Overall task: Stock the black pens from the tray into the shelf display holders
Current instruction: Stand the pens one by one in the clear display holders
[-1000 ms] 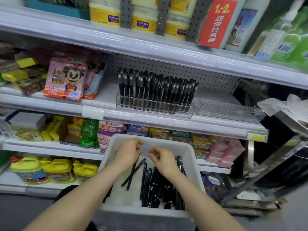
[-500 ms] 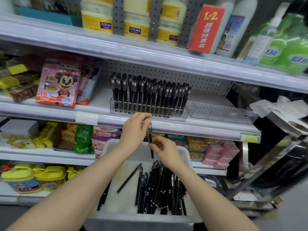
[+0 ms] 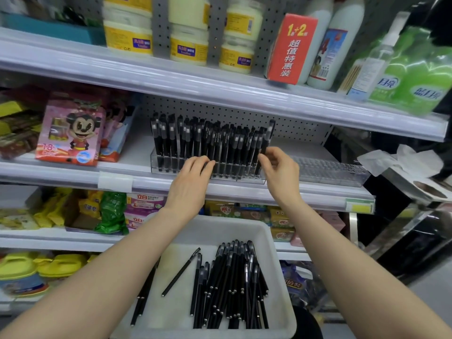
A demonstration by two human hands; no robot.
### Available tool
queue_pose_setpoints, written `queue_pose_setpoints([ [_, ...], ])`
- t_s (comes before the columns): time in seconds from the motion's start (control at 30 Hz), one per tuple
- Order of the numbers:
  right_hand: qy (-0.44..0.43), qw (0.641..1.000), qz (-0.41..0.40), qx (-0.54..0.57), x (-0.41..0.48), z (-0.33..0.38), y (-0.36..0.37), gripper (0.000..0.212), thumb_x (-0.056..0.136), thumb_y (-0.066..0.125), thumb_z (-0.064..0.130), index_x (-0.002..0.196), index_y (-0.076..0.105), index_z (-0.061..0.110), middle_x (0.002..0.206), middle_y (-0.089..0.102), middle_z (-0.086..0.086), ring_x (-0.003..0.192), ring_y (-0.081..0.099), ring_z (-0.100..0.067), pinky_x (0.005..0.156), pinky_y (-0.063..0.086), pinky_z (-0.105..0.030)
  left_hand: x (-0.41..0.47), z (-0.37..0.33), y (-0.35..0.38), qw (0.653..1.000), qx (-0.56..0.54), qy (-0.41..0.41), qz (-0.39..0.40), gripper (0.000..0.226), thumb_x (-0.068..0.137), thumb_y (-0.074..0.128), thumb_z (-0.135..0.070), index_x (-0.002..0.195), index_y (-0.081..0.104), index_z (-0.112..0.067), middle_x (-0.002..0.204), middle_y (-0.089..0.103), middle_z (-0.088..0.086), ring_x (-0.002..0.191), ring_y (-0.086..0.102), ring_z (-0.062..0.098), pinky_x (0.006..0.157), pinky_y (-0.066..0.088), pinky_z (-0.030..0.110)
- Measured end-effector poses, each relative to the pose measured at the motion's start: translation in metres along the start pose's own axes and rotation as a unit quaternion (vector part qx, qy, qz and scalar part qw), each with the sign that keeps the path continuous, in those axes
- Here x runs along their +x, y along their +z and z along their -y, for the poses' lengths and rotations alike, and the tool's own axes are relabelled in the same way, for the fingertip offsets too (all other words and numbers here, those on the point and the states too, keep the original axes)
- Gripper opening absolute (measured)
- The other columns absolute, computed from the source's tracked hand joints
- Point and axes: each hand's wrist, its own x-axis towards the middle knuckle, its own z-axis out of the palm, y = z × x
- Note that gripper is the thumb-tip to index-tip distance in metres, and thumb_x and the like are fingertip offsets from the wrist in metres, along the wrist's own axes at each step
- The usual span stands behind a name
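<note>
Both hands have come up from over the tray within the last half second, and the single pen they shared is now carried by the right hand alone. Nearest, the white tray (image 3: 171, 314) holds a heap of loose black pens (image 3: 232, 285) lying lengthwise, pointing away from the person. Above it, the left hand (image 3: 189, 182) rests with fairly straight fingers against the front of the clear pen holder (image 3: 166, 167), steadying it. The right hand (image 3: 281, 172) pinches the black pen (image 3: 267, 135) low on its barrel, upright with a slight tilt, cap up, at the holder's right end. The slot lies directly beneath the pen tip, so the move is probably a short push down. Further right, an empty clear holder (image 3: 330, 170) awaits.
</note>
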Motion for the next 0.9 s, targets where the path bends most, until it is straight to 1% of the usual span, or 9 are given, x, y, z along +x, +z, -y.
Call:
queue_pose_setpoints([
  [0.1,0.008,1.000,-0.026,0.015,0.010,0.002,0.004,0.024,0.097,0.060,0.027,0.115,0.066,0.013,0.096,0.066,0.005,0.087,0.060,-0.008,0.079,0.046,-0.021,0.000,-0.001,-0.001,1.000,-0.005,-0.002,0.010,0.080,0.067,0.076,0.005,0.140,0.045,-0.009,0.140,0.045,0.008,0.130,0.037,0.028,0.096,0.049,0.034],
  [0.23,0.017,0.999,-0.040,0.025,0.018,0.003,0.013,0.019,0.097,0.060,0.027,0.108,0.066,0.013,0.090,0.065,0.006,0.084,0.059,-0.009,0.076,0.044,-0.021,-0.001,0.000,-0.001,1.000,-0.009,-0.002,0.015,0.081,0.066,0.075,0.007,0.140,0.046,-0.008,0.140,0.045,0.008,0.130,0.037,0.027,0.094,0.051,0.032],
  [0.33,0.024,1.000,-0.016,0.009,0.018,0.000,0.020,0.019,0.098,0.059,0.026,0.106,0.067,0.011,0.089,0.065,0.004,0.082,0.059,-0.010,0.075,0.046,-0.024,-0.002,0.000,0.000,1.000,-0.009,0.000,0.016,0.081,0.067,0.074,0.007,0.141,0.044,-0.008,0.140,0.045,0.008,0.130,0.036,0.027,0.095,0.051,0.032],
  [0.43,0.029,0.999,0.006,-0.033,0.014,-0.009,0.026,0.019,0.097,0.060,0.027,0.104,0.067,0.011,0.086,0.063,0.005,0.079,0.057,-0.009,0.072,0.042,-0.022,-0.002,0.000,0.002,1.000,-0.009,0.001,0.011,0.080,0.067,0.075,0.006,0.140,0.044,-0.007,0.139,0.045,0.008,0.130,0.036,0.027,0.095,0.049,0.032],
  [0.5,0.028,0.999,0.003,-0.043,0.011,-0.015,0.030,0.018,0.096,0.061,0.028,0.100,0.067,0.011,0.084,0.061,0.004,0.080,0.057,-0.012,0.073,0.044,-0.026,-0.003,0.000,0.002,1.000,-0.007,0.004,0.005,0.079,0.067,0.074,0.006,0.140,0.045,-0.007,0.138,0.046,0.008,0.129,0.037,0.027,0.096,0.048,0.031],
  [0.57,0.024,0.998,-0.013,-0.062,0.011,-0.018,0.033,0.020,0.095,0.062,0.030,0.098,0.068,0.012,0.087,0.057,0.000,0.086,0.054,-0.018,0.075,0.042,-0.031,-0.003,0.000,0.002,1.000,-0.004,0.005,0.002,0.078,0.069,0.073,0.006,0.140,0.044,-0.007,0.138,0.046,0.008,0.129,0.037,0.027,0.098,0.047,0.031],
  [0.63,0.027,0.997,-0.017,-0.075,0.012,-0.018,0.035,0.021,0.095,0.062,0.031,0.098,0.069,0.012,0.090,0.055,-0.002,0.090,0.052,-0.021,0.075,0.036,-0.030,-0.003,0.000,0.002,1.000,-0.005,0.001,0.002,0.078,0.069,0.073,0.006,0.141,0.044,-0.007,0.139,0.046,0.008,0.129,0.037,0.027,0.097,0.048,0.031],
  [0.7,0.029,0.996,-0.013,-0.086,0.014,-0.017,0.036,0.021,0.095,0.061,0.031,0.097,0.068,0.011,0.089,0.056,-0.002,0.087,0.053,-0.020,0.073,0.034,-0.028,-0.003,-0.001,0.002,1.000,-0.006,0.000,0.004,0.078,0.069,0.072,0.007,0.141,0.043,-0.007,0.139,0.045,0.008,0.130,0.037,0.027,0.098,0.047,0.032],
  [0.9,0.035,0.995,-0.015,-0.090,0.015,-0.018,0.036,0.022,0.096,0.059,0.030,0.097,0.068,0.011,0.088,0.056,-0.002,0.083,0.052,-0.019,0.071,0.033,-0.028,-0.003,-0.002,0.001,1.000,-0.002,-0.004,0.013,0.080,0.069,0.071,0.008,0.142,0.042,-0.007,0.141,0.044,0.008,0.131,0.036,0.028,0.101,0.046,0.032],
])
